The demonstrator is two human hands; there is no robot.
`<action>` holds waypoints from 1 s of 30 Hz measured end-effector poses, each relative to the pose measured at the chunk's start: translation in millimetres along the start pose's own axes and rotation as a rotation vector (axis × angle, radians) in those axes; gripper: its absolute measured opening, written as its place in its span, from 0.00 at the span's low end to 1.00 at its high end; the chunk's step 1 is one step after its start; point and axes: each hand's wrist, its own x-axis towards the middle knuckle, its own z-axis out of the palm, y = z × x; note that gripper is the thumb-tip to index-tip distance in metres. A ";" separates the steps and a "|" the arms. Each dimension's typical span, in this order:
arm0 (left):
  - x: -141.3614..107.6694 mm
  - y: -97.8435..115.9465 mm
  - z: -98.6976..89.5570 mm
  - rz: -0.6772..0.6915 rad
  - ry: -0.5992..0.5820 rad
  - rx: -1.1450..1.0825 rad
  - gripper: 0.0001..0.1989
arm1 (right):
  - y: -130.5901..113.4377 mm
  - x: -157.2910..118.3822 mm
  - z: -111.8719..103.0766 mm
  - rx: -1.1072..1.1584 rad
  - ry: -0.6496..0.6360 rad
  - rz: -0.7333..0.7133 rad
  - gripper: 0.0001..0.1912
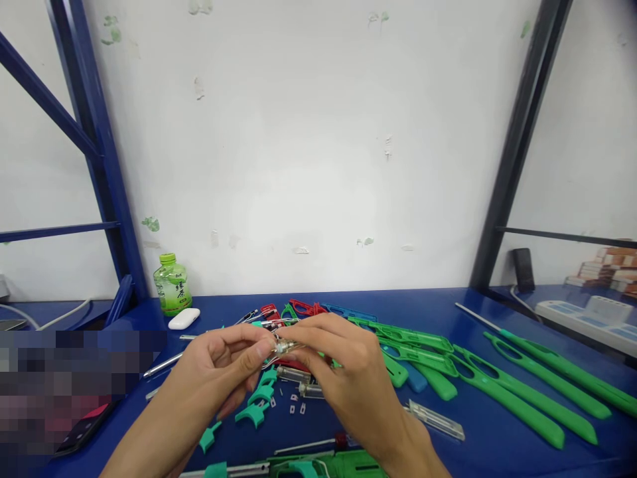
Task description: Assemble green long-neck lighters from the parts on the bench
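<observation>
My left hand (233, 362) and my right hand (343, 362) meet above the bench, fingertips pinched on one small clear part with metal at its end (283, 347). White wires show just under it; its far end is hidden by my right fingers. Below the hands lie several teal plastic pieces (252, 414), clear tubes with metal inside (293, 375) and tiny metal plates (302, 409). Nearest the front edge are a screwdriver (308, 445) and a green shell (348, 463) with a metal bar and a teal piece. Another clear tube (436, 419) rests right of my right wrist.
Several green handle shells (522, 401) spread across the right side; red shells (307, 307) lie behind the hands. At back left stand a green bottle (172, 285) and a white case (184, 318). A phone (87, 428) is front left, a power strip (590, 324) far right.
</observation>
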 end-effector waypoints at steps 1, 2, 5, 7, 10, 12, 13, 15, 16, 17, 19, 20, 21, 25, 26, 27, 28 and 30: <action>0.6 -0.4 -0.7 -0.009 -0.015 -0.003 0.27 | 0.0 0.4 -0.4 -0.003 0.004 -0.015 0.12; 0.9 -0.6 -1.1 -0.016 -0.029 -0.006 0.27 | 0.0 0.7 -0.9 -0.006 0.008 -0.027 0.12; 0.2 -1.0 -0.8 -0.028 -0.067 -0.014 0.27 | 0.0 0.9 -2.0 -0.014 0.021 -0.043 0.13; -0.7 -1.8 0.4 -0.028 -0.082 -0.020 0.28 | 0.1 0.5 -2.4 -0.016 0.029 -0.039 0.13; 0.2 -5.4 1.8 -0.020 -0.084 -0.031 0.29 | -0.1 0.0 -2.2 -0.015 0.032 -0.035 0.13; 2.5 -9.1 1.8 -0.017 -0.082 -0.038 0.31 | -0.3 0.4 -1.6 -0.022 0.036 -0.037 0.14; 3.7 -10.8 1.5 -0.019 -0.082 -0.042 0.32 | -0.2 0.7 -1.3 -0.027 0.038 -0.040 0.14; 5.0 -13.0 0.9 -0.022 -0.075 -0.049 0.33 | 0.1 1.2 -0.8 -0.035 0.044 -0.048 0.14; 4.9 -13.3 0.8 -0.022 -0.069 -0.054 0.34 | 0.3 1.3 -0.8 -0.036 0.045 -0.051 0.14; 4.3 -13.1 1.0 -0.020 -0.061 -0.058 0.35 | 0.6 1.3 -0.7 -0.034 0.044 -0.052 0.14; 2.5 -11.4 2.0 -0.014 -0.049 -0.066 0.36 | 1.1 1.1 -0.9 -0.030 0.039 -0.042 0.14; 1.5 -10.4 2.8 -0.011 -0.044 -0.067 0.36 | 1.3 1.0 -1.0 -0.028 0.038 -0.036 0.13; 0.8 -9.3 3.6 -0.008 -0.041 -0.066 0.37 | 1.4 1.1 -1.1 -0.026 0.034 -0.030 0.13; -1.1 -6.3 6.0 0.004 -0.014 -0.044 0.35 | 1.8 1.6 -0.2 -0.030 0.037 -0.054 0.15; -1.8 -5.7 6.5 0.007 -0.003 -0.037 0.34 | 1.9 1.5 0.2 -0.046 0.042 -0.072 0.15; -2.6 -5.0 6.9 0.010 0.010 -0.032 0.32 | 2.0 1.2 0.7 -0.073 0.044 -0.095 0.16; -3.7 -4.3 7.5 0.012 0.022 -0.029 0.31 | 2.2 0.6 1.1 -0.109 0.041 -0.120 0.16; -6.2 -2.9 9.2 0.019 0.049 -0.024 0.30 | 2.5 -0.9 1.6 -0.193 0.024 -0.160 0.17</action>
